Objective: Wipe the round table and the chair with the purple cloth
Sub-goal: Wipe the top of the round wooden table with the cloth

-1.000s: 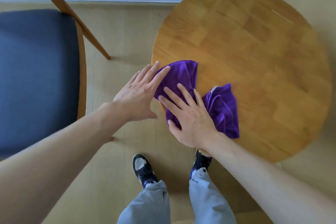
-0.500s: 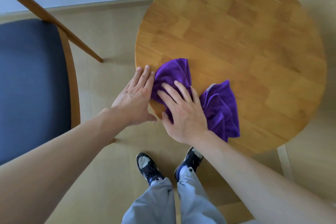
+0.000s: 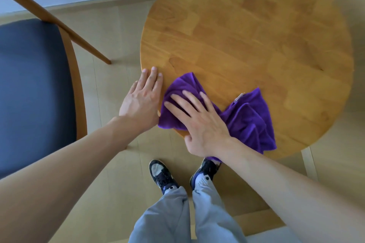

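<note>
Purple cloth point(image 3: 246, 118): bunched on the round table point(image 3: 246, 35) at its near-left edge. Right hand point(image 3: 199, 124) presses it, fingers straight; cloth trails right of that palm. Left hand point(image 3: 142, 102), flat, just left, at the rim.

Both bare forearms reach forward from the lower corners. Left hand point(image 3: 141, 100) flat, fingers straight and together, fingertips at the near-left edge of the round table point(image 3: 246, 35), palm beside the rim. Right hand point(image 3: 199, 122) palm down, fingers spread and straight, pressing the purple cloth point(image 3: 248, 120) at the tabletop's near edge, thumb off the rim. Hands close, side by side.
</note>
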A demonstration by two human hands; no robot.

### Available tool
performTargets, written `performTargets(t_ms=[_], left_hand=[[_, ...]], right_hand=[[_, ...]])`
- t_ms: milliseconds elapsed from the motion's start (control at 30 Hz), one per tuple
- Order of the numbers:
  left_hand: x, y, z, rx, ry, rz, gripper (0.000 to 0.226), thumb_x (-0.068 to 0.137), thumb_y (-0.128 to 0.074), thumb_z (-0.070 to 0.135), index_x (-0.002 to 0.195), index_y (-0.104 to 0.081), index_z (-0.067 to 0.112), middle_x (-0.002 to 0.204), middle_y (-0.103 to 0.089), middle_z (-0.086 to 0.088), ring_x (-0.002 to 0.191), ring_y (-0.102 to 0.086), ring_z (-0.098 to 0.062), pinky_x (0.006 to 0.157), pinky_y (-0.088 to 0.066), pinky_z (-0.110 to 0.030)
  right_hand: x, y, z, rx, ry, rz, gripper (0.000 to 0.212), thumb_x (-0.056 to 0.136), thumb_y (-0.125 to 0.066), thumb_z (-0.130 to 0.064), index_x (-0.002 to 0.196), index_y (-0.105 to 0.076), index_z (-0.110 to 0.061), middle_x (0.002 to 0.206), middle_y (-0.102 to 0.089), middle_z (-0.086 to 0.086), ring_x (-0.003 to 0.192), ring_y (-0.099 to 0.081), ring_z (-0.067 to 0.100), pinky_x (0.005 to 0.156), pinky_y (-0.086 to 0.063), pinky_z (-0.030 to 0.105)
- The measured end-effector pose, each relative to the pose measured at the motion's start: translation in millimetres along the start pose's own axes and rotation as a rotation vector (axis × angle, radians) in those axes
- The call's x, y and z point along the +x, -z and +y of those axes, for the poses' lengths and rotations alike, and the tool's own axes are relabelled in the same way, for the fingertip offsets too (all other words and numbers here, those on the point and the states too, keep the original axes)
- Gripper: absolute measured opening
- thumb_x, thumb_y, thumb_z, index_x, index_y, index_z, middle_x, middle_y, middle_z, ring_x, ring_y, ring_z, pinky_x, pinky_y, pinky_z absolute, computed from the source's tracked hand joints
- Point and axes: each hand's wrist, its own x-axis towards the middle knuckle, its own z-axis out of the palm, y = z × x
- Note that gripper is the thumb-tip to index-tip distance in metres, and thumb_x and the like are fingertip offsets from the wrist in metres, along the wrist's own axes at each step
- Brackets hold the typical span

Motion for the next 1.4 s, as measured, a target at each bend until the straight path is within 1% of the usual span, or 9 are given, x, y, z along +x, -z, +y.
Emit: performTargets(t_ms=[100, 333, 467, 600, 767, 900, 1167, 1300, 1400], left_hand=[[0, 0, -2, 0.011, -0.016, 0.036, 0.113, 0.083, -0.076, 0.048, 0.161, -0.005, 0.007, 0.17, 0.001, -0.012, 0.156, 0.0, -0.03, 0.124, -0.016, -0.04], [-1, 10, -11, -0.071, -0.013, -0.101, 0.138, 0.063, -0.079, 0.07, 0.162, 0.002, 0.019, 0.17, 0.011, -0.001, 0.156, 0.009, -0.021, 0.123, -0.003, -0.037], [0, 13, -6, -0.129, 0.028, -0.091, 0.137, 0.063, -0.076, 0.075, 0.162, -0.002, 0.017, 0.17, 0.008, -0.001, 0.156, 0.007, -0.021, 0.125, -0.006, -0.039], [3, 14, 5, -0.084, 0.055, -0.107, 0.137, 0.063, -0.079, 0.07, 0.162, -0.002, 0.012, 0.17, 0.007, -0.004, 0.157, 0.004, -0.024, 0.125, -0.013, -0.041], [-2, 14, 12, -0.117, -0.113, -0.078, 0.104, 0.082, -0.075, 0.053, 0.16, -0.014, 0.021, 0.17, 0.002, -0.004, 0.156, 0.002, -0.022, 0.123, -0.021, -0.042], [-21, -3, 28, -0.101, -0.305, -0.103, 0.089, 0.088, -0.062, 0.049, 0.16, -0.015, 0.025, 0.17, 0.007, -0.005, 0.156, 0.012, -0.024, 0.125, -0.009, -0.043], [-15, -11, 57, -0.037, -0.196, -0.058, 0.088, 0.079, -0.07, 0.065, 0.145, -0.032, 0.02, 0.163, -0.014, -0.017, 0.152, -0.008, -0.042, 0.123, -0.016, -0.054], [-11, -7, 56, -0.001, -0.211, -0.086, 0.082, 0.081, -0.067, 0.06, 0.145, -0.033, 0.02, 0.16, -0.016, -0.017, 0.149, -0.012, -0.044, 0.12, -0.023, -0.052], [-13, -6, 54, 0.032, -0.24, -0.11, 0.093, 0.079, -0.067, 0.068, 0.153, -0.025, 0.029, 0.161, -0.013, -0.02, 0.149, -0.01, -0.046, 0.121, -0.022, -0.054]], right_hand=[[7, -2, -8, 0.012, -0.037, 0.024, 0.091, 0.073, -0.062, -0.025, 0.159, -0.031, -0.025, 0.167, -0.025, -0.004, 0.157, -0.013, 0.026, 0.125, -0.01, 0.056], [-65, -8, 36, 0.032, 0.153, -0.037, 0.073, 0.07, -0.051, -0.014, 0.143, -0.054, -0.023, 0.157, -0.043, -0.005, 0.148, -0.034, 0.025, 0.123, -0.021, 0.052], [-67, -3, 63, 0.124, -0.078, 0.117, 0.068, 0.064, -0.052, -0.009, 0.131, -0.063, -0.02, 0.148, -0.053, -0.004, 0.141, -0.043, 0.026, 0.114, -0.032, 0.055], [-32, -4, 17, 0.239, -0.411, 0.281, 0.069, 0.061, -0.048, -0.011, 0.127, -0.066, -0.021, 0.145, -0.056, -0.005, 0.138, -0.045, 0.027, 0.11, -0.036, 0.054], [-39, -22, -20, 0.227, -0.131, 0.205, 0.059, 0.07, -0.04, -0.015, 0.124, -0.065, -0.021, 0.14, -0.057, -0.004, 0.131, -0.048, 0.028, 0.108, -0.036, 0.05], [-74, -24, 13, 0.166, -0.031, 0.218, 0.039, 0.072, -0.043, -0.011, 0.098, -0.071, -0.017, 0.121, -0.065, -0.002, 0.114, -0.054, 0.028, 0.096, -0.041, 0.048], [-66, -15, 20, 0.232, -0.651, 0.375, 0.029, 0.054, -0.053, -0.005, 0.077, -0.06, -0.022, 0.099, -0.059, -0.008, 0.099, -0.049, 0.027, 0.079, -0.034, 0.039], [-55, -27, -31, 0.248, -0.387, 0.324, 0.022, 0.08, -0.043, -0.024, 0.08, -0.064, -0.018, 0.095, -0.062, -0.003, 0.099, -0.054, 0.029, 0.08, -0.042, 0.046], [-77, -30, -9, 0.22, -0.182, 0.287, 0.027, 0.074, -0.038, -0.015, 0.079, -0.065, -0.017, 0.095, -0.064, -0.003, 0.1, -0.057, 0.03, 0.084, -0.043, 0.046]])
